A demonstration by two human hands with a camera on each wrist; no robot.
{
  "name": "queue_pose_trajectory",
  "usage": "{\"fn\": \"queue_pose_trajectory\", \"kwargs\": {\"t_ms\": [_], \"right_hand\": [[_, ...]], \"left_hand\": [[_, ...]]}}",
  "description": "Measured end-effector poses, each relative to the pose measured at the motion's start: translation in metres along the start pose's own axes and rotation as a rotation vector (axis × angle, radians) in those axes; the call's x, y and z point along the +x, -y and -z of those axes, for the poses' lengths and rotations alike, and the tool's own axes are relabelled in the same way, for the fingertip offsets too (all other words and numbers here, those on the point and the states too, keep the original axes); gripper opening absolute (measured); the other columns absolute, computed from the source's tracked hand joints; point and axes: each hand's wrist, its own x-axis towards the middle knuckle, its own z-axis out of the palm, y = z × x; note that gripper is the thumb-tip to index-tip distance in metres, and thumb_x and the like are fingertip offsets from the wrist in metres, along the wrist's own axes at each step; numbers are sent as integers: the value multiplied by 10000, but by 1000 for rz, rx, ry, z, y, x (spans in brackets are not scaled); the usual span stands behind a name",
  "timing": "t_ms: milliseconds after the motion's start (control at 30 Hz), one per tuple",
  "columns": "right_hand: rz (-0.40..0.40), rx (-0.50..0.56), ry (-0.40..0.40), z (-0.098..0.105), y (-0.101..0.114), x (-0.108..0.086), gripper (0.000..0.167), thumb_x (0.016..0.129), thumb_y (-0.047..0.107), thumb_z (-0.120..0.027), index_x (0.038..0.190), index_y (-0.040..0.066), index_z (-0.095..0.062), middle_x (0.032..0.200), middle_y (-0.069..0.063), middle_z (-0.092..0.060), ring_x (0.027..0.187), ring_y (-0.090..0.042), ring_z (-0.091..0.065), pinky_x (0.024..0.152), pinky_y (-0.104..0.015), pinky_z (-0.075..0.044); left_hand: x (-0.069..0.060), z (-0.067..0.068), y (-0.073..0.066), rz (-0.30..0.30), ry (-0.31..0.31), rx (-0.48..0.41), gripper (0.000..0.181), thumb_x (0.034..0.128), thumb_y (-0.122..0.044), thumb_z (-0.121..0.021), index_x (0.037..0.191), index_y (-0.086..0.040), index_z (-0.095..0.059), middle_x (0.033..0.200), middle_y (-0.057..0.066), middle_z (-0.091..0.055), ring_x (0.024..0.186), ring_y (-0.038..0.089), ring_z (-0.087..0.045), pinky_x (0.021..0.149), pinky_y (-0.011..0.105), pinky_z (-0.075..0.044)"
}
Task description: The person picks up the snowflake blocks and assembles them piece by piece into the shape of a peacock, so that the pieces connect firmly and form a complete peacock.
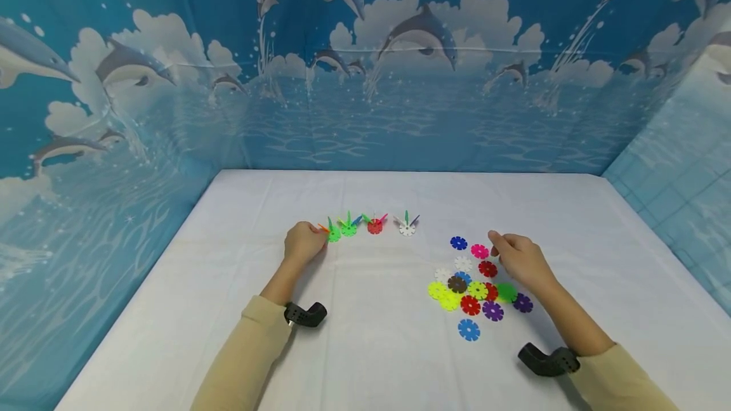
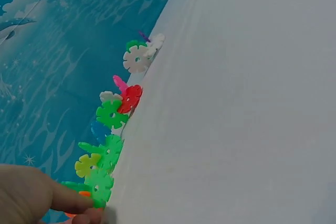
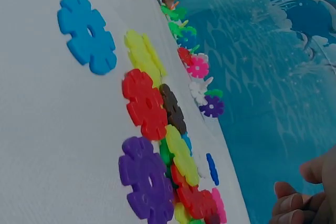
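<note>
At the left end of a row of joined flower-shaped discs, my left hand (image 1: pixel 304 243) pinches the last cluster, green (image 1: pixel 334 234) with orange. The left wrist view shows the thumb and forefinger of the left hand (image 2: pixel 29 195) at its orange part, beside the green disc (image 2: pixel 100 186). My right hand (image 1: pixel 524 261) is held above the far right side of the loose discs, near a pink disc (image 1: pixel 480 251) and a red one (image 1: pixel 488 269). In the right wrist view, the right hand (image 3: pixel 310 198) has bent fingers, thumb apart, and nothing visible between them.
Rightward in the row stand a green cluster (image 1: pixel 349 228), a red one (image 1: pixel 374 226) and a white one (image 1: pixel 407 229). Loose discs lie on the white cloth, including a dark blue (image 1: pixel 459 243), a brown (image 1: pixel 457 284) and a light blue (image 1: pixel 469 330). A dolphin-print curtain (image 1: pixel 365 125) stands behind.
</note>
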Motion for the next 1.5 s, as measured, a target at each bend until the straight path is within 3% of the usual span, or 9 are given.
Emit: {"fn": "queue_pose_trajectory", "kwargs": {"t_ms": [133,233,400,500,600,700,1000,1133,1500], "right_hand": [[4,-28,-12,1,-5,6,557,1039,433,-383,1069,-91,-571,872,-170,-570,791,-265,-497,633,-312,-442],[-23,-35,-10,-2,-10,11,499,1022,393,-455,1096,-94,-535,912,-185,-571,826,-280,-507,642,-303,-461],[-47,-64,-13,-10,-21,21,504,992,403,-518,1136,-80,-513,957,-197,-565,862,-306,-521,655,-296,-479],[-23,-87,-21,-15,-24,25,503,975,413,-553,1119,-68,-531,932,-177,-568,833,-288,-522,646,-292,-476],[1,-92,-18,-17,-25,26,509,948,421,-604,1097,-63,-545,876,-143,-565,771,-257,-517,616,-284,-473],[16,-110,-23,-17,-25,25,532,909,430,-661,1080,-63,-554,836,-120,-555,734,-239,-506,591,-282,-468],[39,-158,-56,-21,-26,26,513,862,402,-731,1014,-55,-554,761,-103,-523,675,-222,-484,551,-295,-447],[38,-138,-63,-23,-25,25,455,862,356,-741,974,-29,-524,737,-92,-503,644,-216,-469,540,-298,-431],[74,-145,-64,-23,-24,25,351,886,307,-711,880,4,-533,674,-68,-477,609,-205,-454,526,-290,-413]], "left_hand": [[-10,-3,-11,-68,-51,56,113,849,-165,-587,818,-57,-587,740,65,-594,650,234,-560,542,325,-431],[-20,-14,-31,-173,-22,46,111,864,-176,-616,855,-69,-588,752,53,-604,666,224,-567,572,341,-446],[-31,-56,-64,-437,145,16,124,889,-174,-672,835,-93,-595,722,-11,-574,671,137,-533,608,268,-435],[-36,-83,-81,-534,234,25,138,896,-186,-694,831,-109,-600,713,-45,-562,659,95,-516,608,218,-426],[-40,-106,-98,-545,289,29,127,902,-206,-708,875,-118,-621,740,-63,-570,678,75,-519,628,188,-433],[-41,-123,-113,-545,303,65,120,913,-233,-702,955,-131,-655,803,-74,-583,740,65,-525,680,172,-441],[-39,-160,-143,-569,243,263,378,923,-407,-661,1244,-207,-661,1049,-41,-607,948,78,-560,833,222,-485],[-38,-167,-149,-572,236,341,412,915,-459,-650,1258,-231,-661,1092,-36,-599,986,90,-553,839,238,-488],[-37,-168,-155,-545,268,326,314,909,-422,-676,1119,-189,-680,985,-47,-569,897,77,-535,737,209,-461]]}}
